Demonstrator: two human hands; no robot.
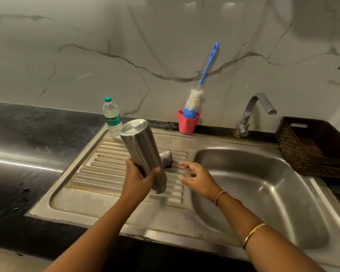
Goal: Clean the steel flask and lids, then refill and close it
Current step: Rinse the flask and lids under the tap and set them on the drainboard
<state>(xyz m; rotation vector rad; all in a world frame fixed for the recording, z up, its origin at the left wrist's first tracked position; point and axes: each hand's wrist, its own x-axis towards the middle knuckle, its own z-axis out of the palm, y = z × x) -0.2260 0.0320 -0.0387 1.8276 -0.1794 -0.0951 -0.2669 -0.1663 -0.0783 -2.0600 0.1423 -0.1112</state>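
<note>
My left hand (137,178) grips the steel flask (141,150) around its lower body and holds it tilted, upside down, with its flat base toward the wall and its open mouth just above the ribbed drainboard (106,169). A steel lid (166,157) lies on the drainboard behind the flask, partly hidden by it. To the right of the flask, my right hand (196,177) hovers over the drainboard with its fingers spread, holding nothing.
The sink basin (253,193) is at the right, with a tap (251,112) behind it. A red cup (187,124) holds a blue-handled bottle brush (202,81). A plastic water bottle (112,117) stands at the back left. A brown woven basket (312,146) sits far right.
</note>
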